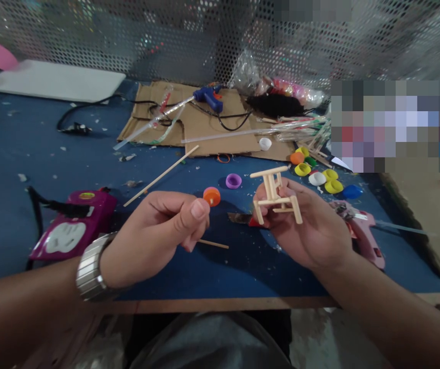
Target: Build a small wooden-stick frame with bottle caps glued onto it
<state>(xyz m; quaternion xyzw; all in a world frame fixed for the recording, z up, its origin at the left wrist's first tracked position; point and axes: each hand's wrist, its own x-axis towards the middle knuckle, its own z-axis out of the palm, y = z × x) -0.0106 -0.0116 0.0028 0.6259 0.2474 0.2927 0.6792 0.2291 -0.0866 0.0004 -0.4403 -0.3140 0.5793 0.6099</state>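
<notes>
My right hand (307,225) holds a small frame of glued wooden sticks (275,193), shaped like a tiny chair, above the blue table (20,169). My left hand (158,233), with a metal watch (91,266) on the wrist, has its fingers curled around a short thin wooden stick (214,244) that pokes out to the right. An orange bottle cap (212,196) lies just beyond the left thumb, and a purple cap (233,180) sits a little farther back.
A pink glue gun (361,233) lies right of my right hand, a magenta box (74,228) at left. Several coloured caps (319,171), a long skewer (161,176), a blue glue gun (209,97) on cardboard (200,128), plastic bags and a perforated metal wall stand behind.
</notes>
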